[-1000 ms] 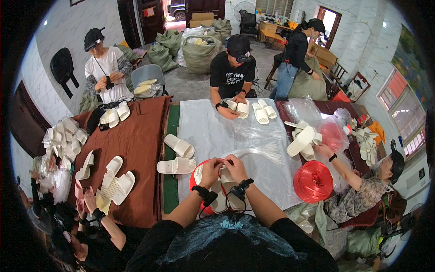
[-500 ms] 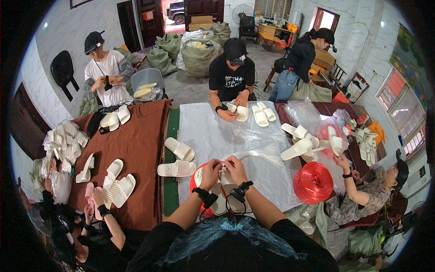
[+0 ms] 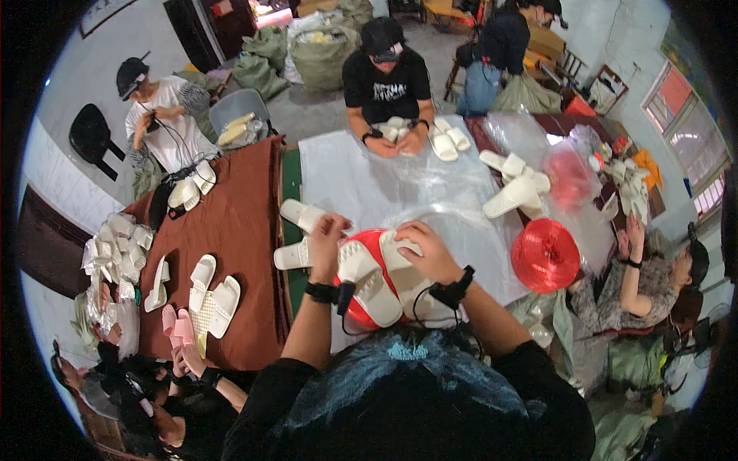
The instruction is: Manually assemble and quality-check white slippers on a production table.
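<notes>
In front of me a pair of white slippers lies side by side: a left slipper point(image 3: 370, 280) and a right slipper point(image 3: 406, 269). Red plastic point(image 3: 361, 313) shows beneath and between them; whether it is one piece I cannot tell. My right hand point(image 3: 432, 252) curls its fingers over the toe end of the right slipper, thumb lying on top. Raised beside the left slipper, my left hand point(image 3: 329, 240) has loosely bent fingers, apart, with nothing visible in them. It partly covers two more white slippers point(image 3: 300, 213) at the sheet's left edge.
A red roll of plastic twine point(image 3: 545, 257) stands to my right. Clear plastic strands point(image 3: 453, 211) lie across the white sheet point(image 3: 338, 165). More white slippers point(image 3: 516, 188) are piled at right. Co-workers sit around; one handles pink slippers point(image 3: 178, 326) by the brown cloth point(image 3: 254, 230).
My hands, close together above the slipper toes before, have parted: the left moved leftward, the right onto the right slipper's toe. The view has shifted. The co-worker at right has let go of a slipper.
</notes>
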`<state>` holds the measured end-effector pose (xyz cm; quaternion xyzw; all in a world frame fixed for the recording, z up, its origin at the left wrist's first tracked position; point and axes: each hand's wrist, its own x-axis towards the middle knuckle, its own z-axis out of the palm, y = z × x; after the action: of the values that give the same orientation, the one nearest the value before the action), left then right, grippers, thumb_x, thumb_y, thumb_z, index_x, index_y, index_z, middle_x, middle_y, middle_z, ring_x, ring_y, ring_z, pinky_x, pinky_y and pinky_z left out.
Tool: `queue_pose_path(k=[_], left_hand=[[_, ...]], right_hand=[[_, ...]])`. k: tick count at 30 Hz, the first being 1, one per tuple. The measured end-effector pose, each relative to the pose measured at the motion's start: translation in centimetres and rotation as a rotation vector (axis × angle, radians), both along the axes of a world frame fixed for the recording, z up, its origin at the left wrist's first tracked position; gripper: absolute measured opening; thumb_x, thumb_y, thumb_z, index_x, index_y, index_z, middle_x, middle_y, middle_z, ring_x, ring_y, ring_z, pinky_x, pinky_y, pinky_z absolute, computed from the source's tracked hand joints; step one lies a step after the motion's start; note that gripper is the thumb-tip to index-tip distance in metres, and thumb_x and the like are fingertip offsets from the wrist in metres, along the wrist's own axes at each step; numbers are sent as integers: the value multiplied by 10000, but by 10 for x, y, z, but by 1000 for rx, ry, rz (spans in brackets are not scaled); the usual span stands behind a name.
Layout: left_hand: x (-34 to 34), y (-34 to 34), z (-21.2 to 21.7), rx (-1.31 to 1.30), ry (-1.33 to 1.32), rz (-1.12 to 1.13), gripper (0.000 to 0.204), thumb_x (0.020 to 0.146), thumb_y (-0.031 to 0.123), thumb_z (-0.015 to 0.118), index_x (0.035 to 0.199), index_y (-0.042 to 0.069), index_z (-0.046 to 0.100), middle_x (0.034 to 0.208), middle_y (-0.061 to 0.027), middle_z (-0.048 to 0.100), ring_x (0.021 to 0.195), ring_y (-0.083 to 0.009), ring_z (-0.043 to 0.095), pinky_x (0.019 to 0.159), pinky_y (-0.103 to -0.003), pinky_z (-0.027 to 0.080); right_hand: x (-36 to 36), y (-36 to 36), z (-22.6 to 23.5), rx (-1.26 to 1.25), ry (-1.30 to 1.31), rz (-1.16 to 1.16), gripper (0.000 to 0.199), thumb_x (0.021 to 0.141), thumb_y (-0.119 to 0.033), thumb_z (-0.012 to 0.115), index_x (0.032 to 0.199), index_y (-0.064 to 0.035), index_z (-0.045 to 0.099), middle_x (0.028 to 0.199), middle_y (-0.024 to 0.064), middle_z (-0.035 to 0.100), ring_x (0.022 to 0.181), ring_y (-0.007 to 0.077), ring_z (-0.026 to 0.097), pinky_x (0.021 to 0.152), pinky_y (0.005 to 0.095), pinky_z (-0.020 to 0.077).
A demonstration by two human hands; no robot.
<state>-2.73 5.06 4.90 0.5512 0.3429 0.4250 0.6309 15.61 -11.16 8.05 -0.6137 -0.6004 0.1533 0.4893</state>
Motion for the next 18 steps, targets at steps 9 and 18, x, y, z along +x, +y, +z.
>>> queue_pose_path(k=[9, 18], left_hand=[[-84, 1, 153, 618, -244, 548, 78, 944, 106, 554, 959, 30, 552, 887, -83, 631, 766, -122, 564, 685, -227, 436], [-87, -34, 112, 451, 59, 430, 100, 930, 96, 580, 999, 24, 580, 899, -50, 633, 787, -114, 563, 721, -244, 456]], right_hand=[[-3, -56, -35, -243, -481, 391, 537, 789, -325, 685, 1298, -258, 528, 1224, 138, 510, 1211, 355, 400, 1030, 469, 321], [-28, -4, -66, -600, -387, 395, 545, 852, -471, 586, 1349, -296, 449, 951, 171, 647, 945, 382, 609, 809, 494, 449]])
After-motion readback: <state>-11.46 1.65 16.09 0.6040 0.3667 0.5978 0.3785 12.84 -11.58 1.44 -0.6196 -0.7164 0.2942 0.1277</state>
